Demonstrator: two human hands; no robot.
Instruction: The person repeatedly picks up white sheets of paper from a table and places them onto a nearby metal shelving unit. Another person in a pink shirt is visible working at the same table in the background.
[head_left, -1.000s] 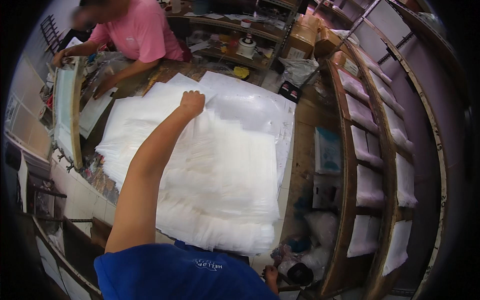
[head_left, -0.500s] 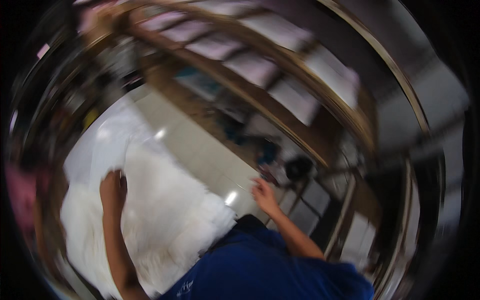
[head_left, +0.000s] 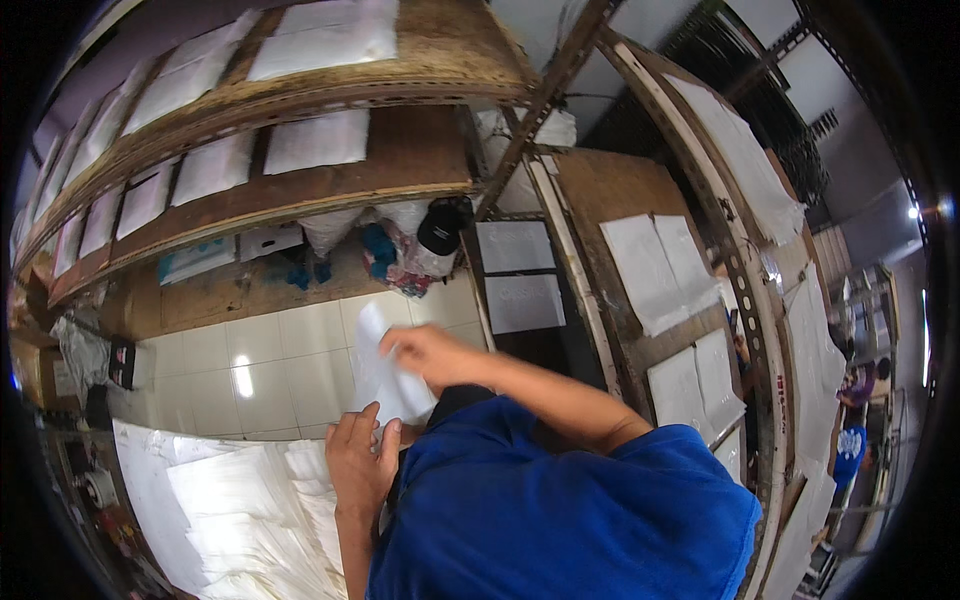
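Observation:
A thin, translucent white plastic sheet stands bent upright in front of my body. My right hand reaches across from the right, its fingers closed on the sheet's upper right side. Lower down and to the left is my left hand, fingers stretched and thumb apart, close to the sheet's bottom edge. Whether it touches the sheet I cannot tell. Beside it, stacks of similar white sheets lie loosely fanned on a white tabletop.
Ahead stands a wooden shelf with rows of flat white stacks. A metal-framed rack rises close on my right, holding more stacks. Under the shelf lie bags and a black cap. Tiled floor shows between shelf and table.
My view has swung to the right, toward the shelf and rack. My hands, apart before, are now close together, with the white plastic sheet in the right one.

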